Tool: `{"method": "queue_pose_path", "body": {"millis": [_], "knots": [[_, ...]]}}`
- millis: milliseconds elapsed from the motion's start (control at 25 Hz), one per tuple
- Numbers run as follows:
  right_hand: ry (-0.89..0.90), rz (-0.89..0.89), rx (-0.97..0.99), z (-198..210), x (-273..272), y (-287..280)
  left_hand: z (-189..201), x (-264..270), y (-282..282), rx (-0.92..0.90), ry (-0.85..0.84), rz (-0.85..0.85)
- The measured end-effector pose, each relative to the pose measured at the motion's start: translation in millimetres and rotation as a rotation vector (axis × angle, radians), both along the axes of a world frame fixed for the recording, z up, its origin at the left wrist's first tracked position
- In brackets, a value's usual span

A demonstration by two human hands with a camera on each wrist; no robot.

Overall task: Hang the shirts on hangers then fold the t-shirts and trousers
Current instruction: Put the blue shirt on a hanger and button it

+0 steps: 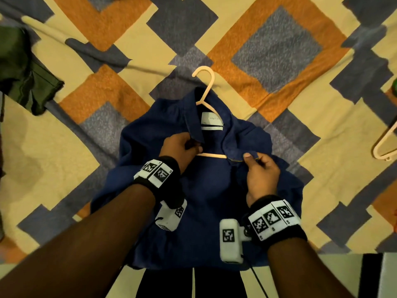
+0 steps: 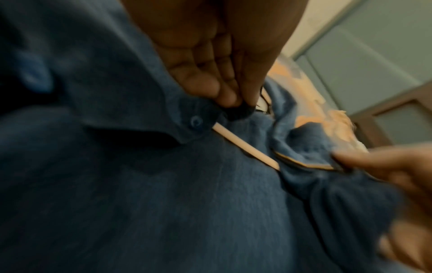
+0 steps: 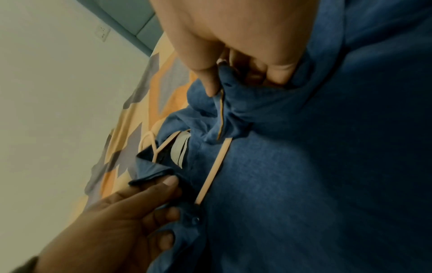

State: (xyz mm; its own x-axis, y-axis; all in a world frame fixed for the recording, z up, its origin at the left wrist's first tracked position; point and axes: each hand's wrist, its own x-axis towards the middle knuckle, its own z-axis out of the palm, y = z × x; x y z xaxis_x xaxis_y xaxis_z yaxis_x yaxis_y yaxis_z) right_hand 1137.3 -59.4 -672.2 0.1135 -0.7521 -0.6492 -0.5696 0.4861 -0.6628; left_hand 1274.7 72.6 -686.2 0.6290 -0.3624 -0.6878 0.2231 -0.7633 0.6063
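A dark blue collared shirt [image 1: 206, 196] lies face up on the patterned bedspread [image 1: 279, 50], with a cream plastic hanger [image 1: 206, 87] inside it. The hook sticks out past the collar and the hanger's bar [image 1: 211, 155] shows in the open front. My left hand [image 1: 182, 147] pinches the left front edge just below the collar, near a button [image 2: 195, 122]. My right hand [image 1: 261, 168] pinches the right front edge [image 3: 221, 110] between thumb and fingers. The two hands are a short gap apart over the bar [image 2: 245, 146].
A crumpled green garment [image 1: 23, 72] lies at the left edge of the bed. A second cream hanger [image 1: 386, 143] sits at the right edge. Another cream hanger arm [image 1: 45, 29] lies at the upper left. The bed's near edge runs below the shirt.
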Motion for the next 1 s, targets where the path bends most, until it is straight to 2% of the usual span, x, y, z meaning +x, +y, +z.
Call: {"method": "queue_pose_path", "body": {"millis": [200, 280, 360, 520, 680, 840, 1000], "knots": [[-0.225, 0.051, 0.208, 12.9, 5.1, 12.0, 11.7, -15.9, 13.9, -0.123, 0.04, -0.005], [-0.285, 0.09, 0.32, 17.7, 9.2, 20.5, 17.2, -17.8, 17.1, -0.169, 0.122, 0.08], [-0.345, 0.147, 0.345, 18.1, 13.6, 30.4, 20.6, -17.5, 20.6, -0.228, 0.22, 0.195], [-0.342, 0.385, 0.133, 6.2, 22.7, 39.0, 21.8, -16.0, 21.7, -0.328, 0.345, 0.367], [-0.246, 0.699, -0.213, -11.9, 20.4, 38.0, 15.0, -18.4, 19.0, -0.339, 0.36, 0.407], [-0.271, 0.749, -0.304, -26.1, 17.1, 38.7, 8.6, -20.8, 17.3, -0.337, 0.339, 0.402], [-0.295, 0.661, -0.275, -32.4, 12.7, 43.1, 1.9, -20.0, 13.3, -0.346, 0.343, 0.39]]}}
